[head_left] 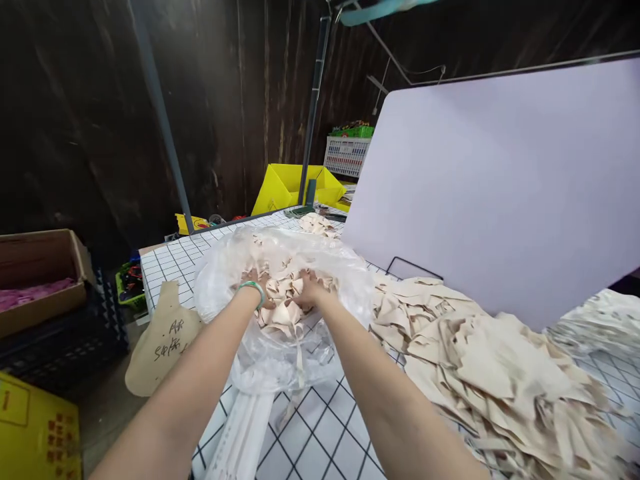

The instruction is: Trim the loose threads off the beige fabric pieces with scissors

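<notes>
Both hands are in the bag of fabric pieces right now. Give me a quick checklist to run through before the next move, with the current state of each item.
1. Left hand on the fabric pieces inside the bag: ok, it rests on the pile, green bracelet at the wrist.
2. Right hand on the same pile: ok.
3. Firm hold on any piece: cannot tell, fingers are buried in the fabric.
4. Clear plastic bag mouth open: ok, spread wide around the pile.
5. Bag fully supported by the gridded table: cannot tell, it sits near the left edge.
6. Loose cream fabric heap apart from the bag: ok, it lies to the right.
</notes>
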`<state>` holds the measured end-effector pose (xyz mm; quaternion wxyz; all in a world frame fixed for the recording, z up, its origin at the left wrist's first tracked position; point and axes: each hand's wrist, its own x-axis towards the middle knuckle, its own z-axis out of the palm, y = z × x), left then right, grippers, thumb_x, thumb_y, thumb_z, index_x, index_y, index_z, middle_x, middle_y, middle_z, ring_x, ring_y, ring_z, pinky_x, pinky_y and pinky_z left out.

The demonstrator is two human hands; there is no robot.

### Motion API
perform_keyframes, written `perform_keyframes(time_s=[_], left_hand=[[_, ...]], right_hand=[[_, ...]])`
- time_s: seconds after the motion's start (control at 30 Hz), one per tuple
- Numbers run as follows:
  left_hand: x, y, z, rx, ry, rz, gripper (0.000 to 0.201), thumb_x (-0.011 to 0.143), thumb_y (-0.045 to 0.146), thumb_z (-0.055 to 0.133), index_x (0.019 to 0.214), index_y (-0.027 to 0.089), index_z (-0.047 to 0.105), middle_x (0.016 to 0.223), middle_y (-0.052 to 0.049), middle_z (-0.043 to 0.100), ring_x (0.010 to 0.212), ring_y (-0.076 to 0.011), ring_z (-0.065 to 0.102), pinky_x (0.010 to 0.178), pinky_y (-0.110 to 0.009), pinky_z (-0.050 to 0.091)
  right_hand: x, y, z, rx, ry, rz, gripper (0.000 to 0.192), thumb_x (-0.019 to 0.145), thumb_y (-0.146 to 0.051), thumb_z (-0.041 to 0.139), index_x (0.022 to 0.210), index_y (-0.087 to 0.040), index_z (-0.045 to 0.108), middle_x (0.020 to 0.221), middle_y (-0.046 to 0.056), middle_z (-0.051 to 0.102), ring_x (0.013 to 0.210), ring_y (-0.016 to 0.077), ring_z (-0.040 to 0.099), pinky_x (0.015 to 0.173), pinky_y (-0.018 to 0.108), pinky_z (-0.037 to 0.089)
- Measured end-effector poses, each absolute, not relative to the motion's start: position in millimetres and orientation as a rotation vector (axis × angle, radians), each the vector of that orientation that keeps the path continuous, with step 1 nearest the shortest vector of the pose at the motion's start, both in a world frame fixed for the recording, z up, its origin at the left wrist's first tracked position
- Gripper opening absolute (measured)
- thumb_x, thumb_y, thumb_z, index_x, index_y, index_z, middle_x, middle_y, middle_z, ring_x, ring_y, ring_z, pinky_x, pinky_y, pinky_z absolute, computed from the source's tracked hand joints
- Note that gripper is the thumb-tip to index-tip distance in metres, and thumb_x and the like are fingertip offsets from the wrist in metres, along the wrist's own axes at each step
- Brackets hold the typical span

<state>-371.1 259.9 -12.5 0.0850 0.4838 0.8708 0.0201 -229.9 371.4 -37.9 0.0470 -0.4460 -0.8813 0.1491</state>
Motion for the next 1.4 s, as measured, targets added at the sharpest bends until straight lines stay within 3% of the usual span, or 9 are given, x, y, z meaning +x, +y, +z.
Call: perform_keyframes(time_s=[0.17, 0.37, 0.53, 0.63, 0.83, 0.93, 1.1, 1.27, 1.4], left_hand=[[-350.0, 267.2, -15.1, 1.559, 2.589, 0.067, 0.036, 0.097, 0.034, 0.061, 0.127, 0.016, 0.059, 0.127, -0.011, 0.062, 0.109, -0.0238, 0.065, 0.091, -0.045, 0.057], [-349.5, 235.8, 71.3, 1.724, 2.656, 0.281, 0.033, 0.097, 0.032, 0.061, 0.126, 0.017, 0.060, 0.127, -0.011, 0.062, 0.111, -0.0245, 0.064, 0.092, -0.044, 0.056], [-334.1, 203.2, 161.5, 1.877, 2.812, 0.870, 0.024, 0.094, 0.012, 0.054, 0.116, 0.017, 0.062, 0.141, -0.013, 0.051, 0.138, -0.0391, 0.039, 0.110, -0.062, 0.036], [-310.4, 178.5, 184.8, 1.994, 2.562, 1.398, 0.016, 0.087, 0.006, 0.059, 0.100, 0.014, 0.064, 0.124, -0.009, 0.059, 0.131, -0.0360, 0.046, 0.111, -0.065, 0.032], [-227.8, 104.6, 106.0, 2.023, 1.946, 1.501, 0.025, 0.090, 0.009, 0.054, 0.112, 0.018, 0.058, 0.111, -0.007, 0.066, 0.105, -0.0230, 0.062, 0.096, -0.038, 0.051], [-193.2, 68.0, 38.9, 1.997, 2.036, 0.784, 0.025, 0.088, 0.011, 0.052, 0.110, 0.018, 0.062, 0.113, -0.011, 0.068, 0.108, -0.0263, 0.064, 0.094, -0.040, 0.053], [-182.7, 35.5, -4.2, 1.988, 2.050, 0.529, 0.057, 0.076, 0.003, 0.056, 0.131, 0.017, 0.058, 0.144, -0.015, 0.056, 0.137, -0.0324, 0.048, 0.114, -0.050, 0.041], [-159.9, 8.6, 3.2, 2.052, 2.076, 0.565, 0.069, 0.083, 0.009, 0.048, 0.151, 0.017, 0.039, 0.164, -0.011, 0.031, 0.154, -0.0324, 0.020, 0.125, -0.057, 0.022], [-123.8, -8.1, -18.6, 2.263, 1.966, 0.634, 0.058, 0.090, 0.013, 0.046, 0.147, 0.017, 0.047, 0.162, -0.012, 0.036, 0.154, -0.0334, 0.021, 0.124, -0.062, 0.016]], right_hand=[[-249.7, 348.7, -39.1, -1.215, -2.691, 0.599, 0.035, 0.097, -0.036, 0.062, 0.128, -0.018, 0.059, 0.128, 0.010, 0.062, 0.108, 0.0232, 0.065, 0.091, 0.044, 0.057], [-233.7, 315.1, 46.3, -0.978, -2.478, 0.706, 0.028, 0.086, -0.025, 0.071, 0.113, -0.017, 0.067, 0.107, 0.005, 0.071, 0.098, 0.0228, 0.067, 0.087, 0.036, 0.055], [-218.1, 302.4, 156.8, -0.746, -2.172, 0.729, 0.024, 0.080, -0.015, 0.060, 0.104, -0.014, 0.063, 0.099, 0.000, 0.068, 0.092, 0.0166, 0.063, 0.082, 0.028, 0.050], [-193.5, 277.0, 190.4, -0.457, -1.872, 0.908, 0.019, 0.080, -0.012, 0.053, 0.098, -0.010, 0.060, 0.087, -0.001, 0.063, 0.084, 0.0141, 0.062, 0.081, 0.030, 0.050], [-91.8, 167.6, 101.2, -0.577, -1.707, 1.195, 0.031, 0.083, -0.024, 0.053, 0.111, -0.013, 0.058, 0.103, 0.006, 0.067, 0.092, 0.0206, 0.065, 0.081, 0.034, 0.054], [-36.2, 111.1, 19.7, -1.064, -1.905, 1.252, 0.039, 0.082, -0.028, 0.055, 0.118, -0.016, 0.058, 0.106, 0.008, 0.070, 0.095, 0.0232, 0.067, 0.083, 0.038, 0.055], [36.2, 69.4, -31.0, -1.322, -2.061, 1.053, 0.068, 0.067, -0.034, 0.080, 0.130, -0.021, 0.058, 0.132, 0.013, 0.059, 0.125, 0.0338, 0.053, 0.104, 0.049, 0.042], [69.1, 46.7, -15.2, -1.435, -2.187, 1.047, 0.021, 0.086, -0.031, 0.064, 0.104, -0.022, 0.067, 0.107, 0.007, 0.070, 0.098, 0.0240, 0.065, 0.085, 0.037, 0.050], [76.9, 30.3, -19.7, -1.408, -2.236, 1.112, 0.010, 0.080, -0.027, 0.069, 0.088, -0.021, 0.065, 0.088, 0.001, 0.071, 0.081, 0.0189, 0.064, 0.072, 0.029, 0.047]])
